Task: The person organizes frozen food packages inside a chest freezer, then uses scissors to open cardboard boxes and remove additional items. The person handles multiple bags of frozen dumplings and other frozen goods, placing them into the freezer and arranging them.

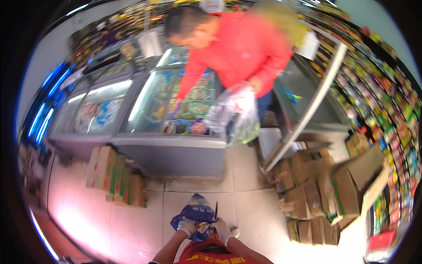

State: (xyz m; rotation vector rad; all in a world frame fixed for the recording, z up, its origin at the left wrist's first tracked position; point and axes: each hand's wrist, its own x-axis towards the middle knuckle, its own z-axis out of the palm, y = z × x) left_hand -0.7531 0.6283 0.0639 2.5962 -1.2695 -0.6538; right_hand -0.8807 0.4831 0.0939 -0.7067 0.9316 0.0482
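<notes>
Both my hands wear white gloves and are low in the middle of the head view. A blue printed plastic bag (195,210) is in front of my body. Its near side is gripped by my left hand (187,226), fingers closed on the plastic. My right hand (223,229) is closed at the bag's right edge, around a slim dark knife (216,210) whose pointed blade stands up beside the bag. The handle is hidden in the glove. What the bag contains cannot be seen.
Across from me a person in red (246,48) leans over a chest freezer (171,145), holding a clear plastic bag (246,116). Cardboard boxes (116,176) stand at the left; flattened cartons (316,189) lean at the right beside a pale post (303,110). Stocked shelves (373,92) line the right.
</notes>
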